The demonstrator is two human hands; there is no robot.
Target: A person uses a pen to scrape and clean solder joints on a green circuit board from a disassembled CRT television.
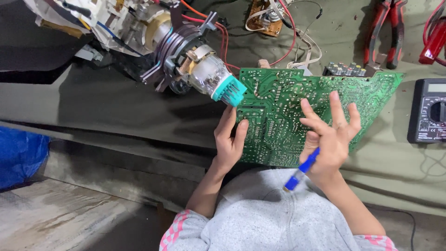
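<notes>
Soft even daylight, sharp focus mid-frame, dark shadow upper left, slight wide-angle stretch at edges.

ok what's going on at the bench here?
A person holds a green circuit board, solder side up, over the workbench. The left hand grips its left edge; the right hand rests fingers spread on the board with a blue-handled tool tucked in the palm. A glass tube neck, red pliers and a multimeter lie nearby.

Glossy green circuit board (pixel 297 107) — solder-speckled
</notes>
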